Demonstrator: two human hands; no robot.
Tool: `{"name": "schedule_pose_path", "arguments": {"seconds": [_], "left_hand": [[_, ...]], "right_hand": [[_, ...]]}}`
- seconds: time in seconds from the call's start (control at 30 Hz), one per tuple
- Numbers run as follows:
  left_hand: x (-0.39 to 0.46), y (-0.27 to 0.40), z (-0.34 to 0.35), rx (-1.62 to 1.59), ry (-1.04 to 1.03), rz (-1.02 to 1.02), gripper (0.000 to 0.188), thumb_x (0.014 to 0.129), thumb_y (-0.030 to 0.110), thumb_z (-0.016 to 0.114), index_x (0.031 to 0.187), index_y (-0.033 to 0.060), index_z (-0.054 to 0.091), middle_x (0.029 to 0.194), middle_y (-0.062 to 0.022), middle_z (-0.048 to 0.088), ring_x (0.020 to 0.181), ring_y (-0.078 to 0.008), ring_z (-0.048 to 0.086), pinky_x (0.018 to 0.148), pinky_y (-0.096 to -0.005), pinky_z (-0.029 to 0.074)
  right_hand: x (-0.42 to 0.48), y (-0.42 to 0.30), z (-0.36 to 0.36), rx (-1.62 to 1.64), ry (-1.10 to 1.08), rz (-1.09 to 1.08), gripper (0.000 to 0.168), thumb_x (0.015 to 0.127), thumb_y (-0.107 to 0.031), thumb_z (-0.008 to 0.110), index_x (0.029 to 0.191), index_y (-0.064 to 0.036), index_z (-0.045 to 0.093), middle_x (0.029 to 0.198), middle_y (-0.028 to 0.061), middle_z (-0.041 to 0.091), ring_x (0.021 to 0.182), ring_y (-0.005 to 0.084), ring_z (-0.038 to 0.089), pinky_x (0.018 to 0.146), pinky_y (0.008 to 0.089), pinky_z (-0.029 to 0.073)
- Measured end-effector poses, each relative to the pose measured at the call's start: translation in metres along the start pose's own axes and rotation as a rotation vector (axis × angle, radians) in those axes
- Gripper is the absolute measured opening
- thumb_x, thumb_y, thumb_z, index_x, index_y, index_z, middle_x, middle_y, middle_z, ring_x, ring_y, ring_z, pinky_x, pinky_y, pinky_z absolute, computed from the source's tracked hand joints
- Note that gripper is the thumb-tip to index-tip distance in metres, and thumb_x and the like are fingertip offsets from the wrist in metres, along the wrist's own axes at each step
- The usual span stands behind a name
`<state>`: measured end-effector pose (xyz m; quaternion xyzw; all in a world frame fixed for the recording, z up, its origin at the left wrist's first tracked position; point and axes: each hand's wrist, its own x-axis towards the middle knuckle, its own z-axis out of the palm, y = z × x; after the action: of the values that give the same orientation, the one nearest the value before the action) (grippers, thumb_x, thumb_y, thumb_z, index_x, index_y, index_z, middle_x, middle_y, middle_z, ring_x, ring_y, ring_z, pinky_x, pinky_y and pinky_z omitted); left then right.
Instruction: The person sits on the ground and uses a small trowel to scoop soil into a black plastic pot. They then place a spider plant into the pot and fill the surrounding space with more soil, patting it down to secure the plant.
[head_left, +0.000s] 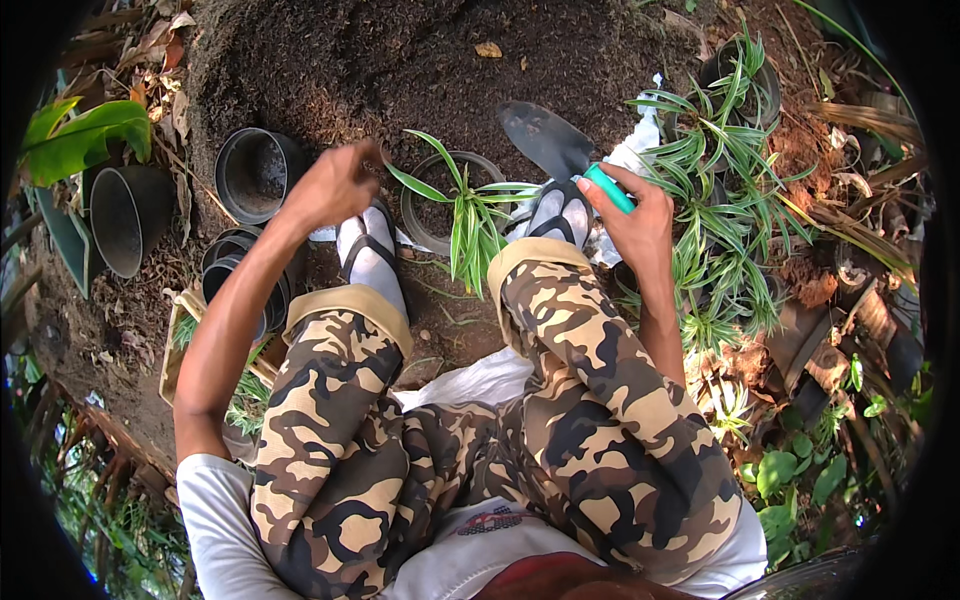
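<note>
My right hand (637, 214) grips the green handle (609, 187) of a hand trowel. Its dark metal blade (541, 136) points up and left, just above the soil. Between my feet stands a round black plastic pot (425, 234) with a variegated spider plant (469, 206) in it, leaves hanging over the near rim. My left hand (337, 186) is raised left of that pot, close to the tip of one long leaf. Its fingers are bent and blurred, and whether they hold anything is hidden.
Loose dark soil (375, 67) spreads beyond the pot. Black pots (255, 176) stand at left, near a tipped pot (124, 217) and a wooden crate (171, 360). Potted spider plants (720, 202) crowd the right. White sheeting (637, 142) lies by my right foot (559, 214).
</note>
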<state>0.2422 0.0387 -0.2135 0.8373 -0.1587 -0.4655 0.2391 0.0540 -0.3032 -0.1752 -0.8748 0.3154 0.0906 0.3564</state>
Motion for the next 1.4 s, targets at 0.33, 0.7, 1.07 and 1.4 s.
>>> {"name": "schedule_pose_path", "arguments": {"seconds": [0.33, 0.7, 1.07, 1.4], "left_hand": [[0.075, 0.096, 0.042, 0.730, -0.063, 0.623, 0.022, 0.091, 0.016, 0.075, 0.111, 0.0072, 0.080, 0.102, -0.0194, 0.078, 0.098, -0.0398, 0.075, 0.088, -0.0496, 0.062], [0.032, 0.027, 0.018, 0.216, 0.107, 0.259, 0.024, 0.093, 0.016, 0.072, 0.110, -0.0015, 0.073, 0.084, -0.0237, 0.073, 0.084, -0.0363, 0.076, 0.078, -0.0477, 0.059], [-0.008, -0.006, 0.104, -0.869, 0.013, -0.276, 0.018, 0.099, 0.008, 0.074, 0.107, -0.0041, 0.065, 0.090, -0.0085, 0.071, 0.080, -0.0191, 0.078, 0.068, -0.0264, 0.062], [-0.032, 0.010, 0.095, -0.124, 0.336, 0.029, 0.036, 0.093, 0.026, 0.083, 0.086, -0.0019, 0.060, 0.079, -0.0163, 0.071, 0.056, -0.0201, 0.069, 0.055, -0.0371, 0.053]], "right_hand": [[0.008, 0.007, 0.009, 0.167, 0.266, -0.009, 0.054, 0.088, -0.041, 0.088, 0.122, 0.000, 0.079, 0.086, 0.0136, 0.079, 0.073, 0.0159, 0.070, 0.074, 0.0325, 0.056], [0.007, 0.010, 0.007, 0.189, 0.216, 0.010, 0.053, 0.087, -0.040, 0.089, 0.120, 0.001, 0.079, 0.096, 0.0168, 0.081, 0.084, 0.0199, 0.075, 0.084, 0.0334, 0.057], [0.006, 0.010, 0.008, 0.154, 0.180, 0.015, 0.052, 0.087, -0.039, 0.089, 0.120, 0.000, 0.079, 0.091, 0.0176, 0.080, 0.082, 0.0191, 0.074, 0.081, 0.0335, 0.057], [0.003, 0.004, 0.010, 0.133, 0.119, 0.036, 0.053, 0.089, -0.036, 0.088, 0.123, 0.002, 0.078, 0.097, 0.0139, 0.080, 0.085, 0.0138, 0.069, 0.083, 0.0305, 0.055]]}}
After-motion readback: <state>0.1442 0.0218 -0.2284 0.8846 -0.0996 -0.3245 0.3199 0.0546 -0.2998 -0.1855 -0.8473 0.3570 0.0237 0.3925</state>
